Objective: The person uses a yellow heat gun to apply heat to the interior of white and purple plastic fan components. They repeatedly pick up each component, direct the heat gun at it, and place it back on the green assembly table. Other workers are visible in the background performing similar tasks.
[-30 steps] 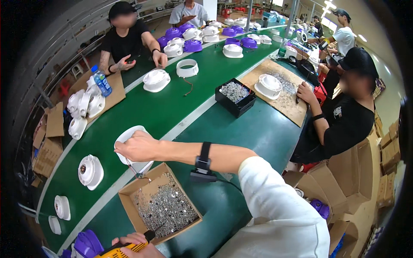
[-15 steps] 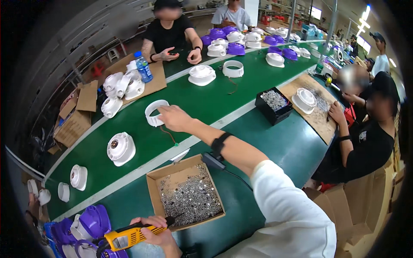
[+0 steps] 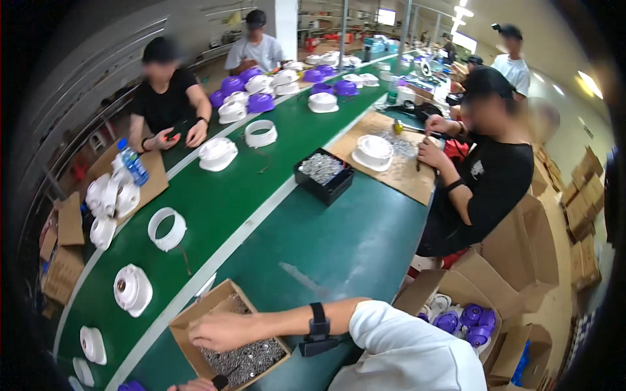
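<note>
My right hand (image 3: 225, 331) is over the small open cardboard box (image 3: 185, 343), its fingers bent down and close together at the small silver metal parts (image 3: 251, 366) inside. What lies between the fingertips is hidden. At the bottom edge, my left hand (image 3: 194, 385) is partly cut off. It grips a yellow-bodied power screwdriver, of which only the black nose (image 3: 220, 382) shows, beside the box's near corner. Beyond the box, a white plastic ring (image 3: 177, 237) with a thin wire lies on the green belt, apart from both hands.
White round housings (image 3: 135, 296) stand along the belt. A black bin (image 3: 324, 189) of metal parts is farther right. A co-worker (image 3: 486, 169) works at a wooden board (image 3: 404, 176); another person (image 3: 169, 98) sits across. A carton of purple and white parts (image 3: 502, 296) stands at right.
My right hand has left the white ring and come back to the box of metal parts. My view has swung to the right, so most of the screwdriver is out of the picture.
</note>
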A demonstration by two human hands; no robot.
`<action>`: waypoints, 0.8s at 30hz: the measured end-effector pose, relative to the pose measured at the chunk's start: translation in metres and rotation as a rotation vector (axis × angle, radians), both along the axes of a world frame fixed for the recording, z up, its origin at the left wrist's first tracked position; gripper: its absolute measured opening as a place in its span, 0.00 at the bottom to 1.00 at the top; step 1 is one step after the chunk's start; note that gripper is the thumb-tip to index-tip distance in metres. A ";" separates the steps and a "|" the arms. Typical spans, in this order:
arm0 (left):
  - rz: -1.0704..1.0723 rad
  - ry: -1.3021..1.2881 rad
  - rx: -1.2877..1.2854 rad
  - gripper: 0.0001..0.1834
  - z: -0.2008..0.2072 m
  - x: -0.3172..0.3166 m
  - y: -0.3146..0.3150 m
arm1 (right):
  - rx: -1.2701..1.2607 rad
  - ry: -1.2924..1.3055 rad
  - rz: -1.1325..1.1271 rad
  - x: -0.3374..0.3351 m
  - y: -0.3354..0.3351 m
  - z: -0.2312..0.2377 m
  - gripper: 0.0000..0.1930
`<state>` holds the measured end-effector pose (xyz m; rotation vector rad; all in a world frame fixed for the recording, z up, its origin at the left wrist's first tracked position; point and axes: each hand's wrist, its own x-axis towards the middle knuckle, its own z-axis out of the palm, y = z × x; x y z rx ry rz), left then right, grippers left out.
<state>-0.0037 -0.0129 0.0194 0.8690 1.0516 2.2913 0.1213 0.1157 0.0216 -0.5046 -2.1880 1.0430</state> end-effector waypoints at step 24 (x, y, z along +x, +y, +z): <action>0.063 0.047 0.040 0.21 0.017 0.009 0.003 | 0.414 -0.045 -0.331 -0.004 0.009 -0.037 0.15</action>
